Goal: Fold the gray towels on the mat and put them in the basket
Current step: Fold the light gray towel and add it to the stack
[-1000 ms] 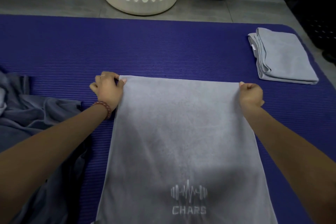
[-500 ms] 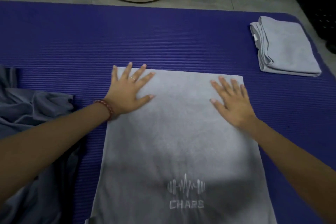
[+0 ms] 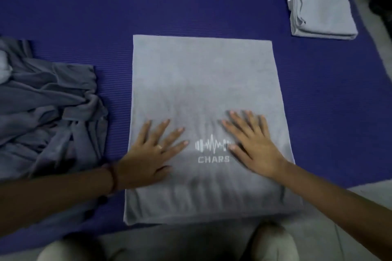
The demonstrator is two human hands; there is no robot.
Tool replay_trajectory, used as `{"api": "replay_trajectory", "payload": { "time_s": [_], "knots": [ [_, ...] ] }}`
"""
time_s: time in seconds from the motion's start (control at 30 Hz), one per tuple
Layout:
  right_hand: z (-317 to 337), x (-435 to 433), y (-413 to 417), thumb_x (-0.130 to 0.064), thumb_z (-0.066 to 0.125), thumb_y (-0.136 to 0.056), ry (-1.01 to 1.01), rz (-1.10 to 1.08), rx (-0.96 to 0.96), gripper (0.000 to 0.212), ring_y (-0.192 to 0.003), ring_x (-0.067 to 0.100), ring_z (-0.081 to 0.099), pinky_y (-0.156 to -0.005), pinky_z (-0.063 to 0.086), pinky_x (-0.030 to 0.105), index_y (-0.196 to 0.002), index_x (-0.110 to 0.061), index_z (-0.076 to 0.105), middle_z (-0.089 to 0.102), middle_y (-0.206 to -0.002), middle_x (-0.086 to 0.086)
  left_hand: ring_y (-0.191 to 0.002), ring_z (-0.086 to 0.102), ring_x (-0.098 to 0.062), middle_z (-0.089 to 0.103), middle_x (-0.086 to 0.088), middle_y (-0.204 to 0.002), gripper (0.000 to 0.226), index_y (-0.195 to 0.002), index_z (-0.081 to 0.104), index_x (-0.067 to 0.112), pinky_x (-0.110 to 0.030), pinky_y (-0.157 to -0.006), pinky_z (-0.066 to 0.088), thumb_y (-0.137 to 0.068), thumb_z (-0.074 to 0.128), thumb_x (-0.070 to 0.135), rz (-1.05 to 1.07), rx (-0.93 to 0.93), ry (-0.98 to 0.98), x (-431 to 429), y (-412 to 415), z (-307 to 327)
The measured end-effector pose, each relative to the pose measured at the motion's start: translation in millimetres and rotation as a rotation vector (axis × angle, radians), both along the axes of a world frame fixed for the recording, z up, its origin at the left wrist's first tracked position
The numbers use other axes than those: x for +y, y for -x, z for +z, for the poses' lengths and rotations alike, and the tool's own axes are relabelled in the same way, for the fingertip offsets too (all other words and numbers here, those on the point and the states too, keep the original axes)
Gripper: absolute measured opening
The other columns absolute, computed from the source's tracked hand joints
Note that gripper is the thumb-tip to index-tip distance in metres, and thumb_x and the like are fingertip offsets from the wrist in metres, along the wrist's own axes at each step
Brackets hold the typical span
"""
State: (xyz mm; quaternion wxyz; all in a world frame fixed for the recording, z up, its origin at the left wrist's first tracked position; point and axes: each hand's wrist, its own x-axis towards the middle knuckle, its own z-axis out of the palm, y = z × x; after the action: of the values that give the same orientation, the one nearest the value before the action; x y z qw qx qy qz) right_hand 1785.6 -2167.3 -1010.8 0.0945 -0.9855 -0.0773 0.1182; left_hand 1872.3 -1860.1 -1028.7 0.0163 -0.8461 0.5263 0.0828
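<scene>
head view: a light gray towel (image 3: 201,95) lies flat on the purple ribbed mat (image 3: 106,6), folded into a neat rectangle with its long edges running away from the person. a white dumbbell-and-pulse logo with the word "chars" (image 3: 213,151) sits on its near half. the left hand (image 3: 151,152) rests palm down on the towel just left of the logo, fingers straight and spread, gripping nothing; a ring shows on one finger and a dark red bead bracelet (image 3: 113,178) circles the wrist. the right hand (image 3: 254,144) lies flat on the towel just right of the logo, fingers likewise splayed and holding nothing, its thumb tip touching the logo's edge. at the left of the mat, a rumpled heap of darker gray towels (image 3: 48,108) lies unfolded, near the flat towel but apart from it. at the far right corner of the mat, a folded gray towel (image 3: 322,6) sits well apart. the person's knees (image 3: 273,241) show at the bottom edge.
</scene>
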Motion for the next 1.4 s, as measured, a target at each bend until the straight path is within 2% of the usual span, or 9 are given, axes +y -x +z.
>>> {"api": "replay_trajectory", "payload": {
  "time_s": [0.17,0.33,0.53,0.67,0.87,1.03,1.23,1.33,1.4],
  "knots": [
    [-6,-36,61,-0.055,0.013,-0.096,0.079,-0.189,0.01,0.059,-0.143,0.033,0.015,-0.116,0.01,0.045,-0.15,-0.032,0.014,0.014,-0.158,0.001,-0.14,0.019,-0.04,0.019,-0.013,-0.155,0.063,-0.147,0.027,0.027,-0.055,-0.11,0.021,-0.087,0.038,0.042,-0.06,0.049,0.007,62,16,4],
    [15,-53,35,-0.043,0.052,-0.084,-0.207,-0.76,-0.081,0.065,-0.121,0.038,0.04,-0.099,0.035,0.045,-0.137,-0.007,0.04,0.041,-0.133,0.022,-0.135,0.022,-0.04,0.022,-0.02,-0.148,0.066,-0.137,0.04,0.021,-0.046,-0.11,0.021,-0.077,0.065,0.032,0.791,0.383,0.282,36,-18,21],
    [25,-48,-12,-0.015,0.067,-0.085,-0.377,-0.974,0.023,0.062,-0.122,0.033,0.045,-0.093,0.038,0.032,-0.138,-0.003,0.036,0.045,-0.134,0.019,-0.127,0.027,-0.035,0.027,-0.017,-0.137,0.064,-0.134,0.04,0.019,-0.034,-0.105,0.026,-0.079,0.071,0.012,0.986,0.463,0.369,-1,-37,36],
    [34,-53,-29,-0.012,0.07,-0.082,-0.428,-0.977,0.121,0.056,-0.114,0.03,0.054,-0.082,0.04,0.029,-0.13,-0.001,0.042,0.055,-0.127,0.014,-0.118,0.034,-0.022,0.027,-0.018,-0.134,0.054,-0.125,0.047,0.014,-0.016,-0.091,0.029,-0.077,0.072,0.006,0.955,0.564,0.405,0,-48,41],
    [40,-64,-39,-0.003,0.07,-0.081,-0.659,-1.051,0.127,0.055,-0.101,0.023,0.055,-0.083,0.047,0.034,-0.127,-0.003,0.041,0.055,-0.122,0.015,-0.124,0.03,-0.035,0.035,-0.016,-0.13,0.052,-0.12,0.055,0.023,-0.034,-0.104,0.027,-0.074,0.076,0.014,0.982,0.49,0.314,-2,-58,35],
    [44,-68,-44,0.006,0.064,-0.082,-0.846,-1.001,0.139,0.063,-0.093,0.026,0.058,-0.07,0.05,0.03,-0.129,-0.023,0.034,0.056,-0.11,0.016,-0.123,0.03,-0.028,0.034,-0.012,-0.127,0.05,-0.117,0.056,0.022,-0.022,-0.095,0.031,-0.073,0.072,0.005,0.93,0.562,0.338,-3,-70,33],
    [46,-71,-42,0.003,0.06,-0.087,-0.781,-0.875,0.174,0.036,-0.108,0.014,0.049,-0.082,0.045,0.025,-0.118,-0.013,0.057,0.048,-0.125,0.003,-0.119,0.035,-0.028,0.044,-0.012,-0.115,0.039,-0.108,0.061,0.021,-0.019,-0.09,0.032,-0.074,0.071,0.003,0.893,0.616,0.39,4,-77,34],
    [47,-72,-44,0.003,0.06,-0.087,-0.762,-0.878,0.211,0.036,-0.108,0.011,0.047,-0.081,0.043,0.021,-0.121,-0.011,0.058,0.047,-0.122,0.002,-0.102,0.046,-0.037,0.05,-0.011,-0.097,0.038,-0.105,0.063,0.023,-0.032,-0.086,0.043,-0.076,0.071,0.001,0.887,0.614,0.446,7,-83,39],
    [47,-73,-49,0.003,0.059,-0.088,-0.742,-0.88,0.224,0.034,-0.106,0.013,0.049,-0.081,0.043,0.021,-0.119,-0.01,0.059,0.049,-0.119,0.004,-0.109,0.045,-0.028,0.05,-0.01,-0.112,0.042,-0.117,0.061,0.017,-0.028,-0.096,0.038,-0.079,0.069,0.001,0.852,0.641,0.406,6,-85,43]
  ]
}}
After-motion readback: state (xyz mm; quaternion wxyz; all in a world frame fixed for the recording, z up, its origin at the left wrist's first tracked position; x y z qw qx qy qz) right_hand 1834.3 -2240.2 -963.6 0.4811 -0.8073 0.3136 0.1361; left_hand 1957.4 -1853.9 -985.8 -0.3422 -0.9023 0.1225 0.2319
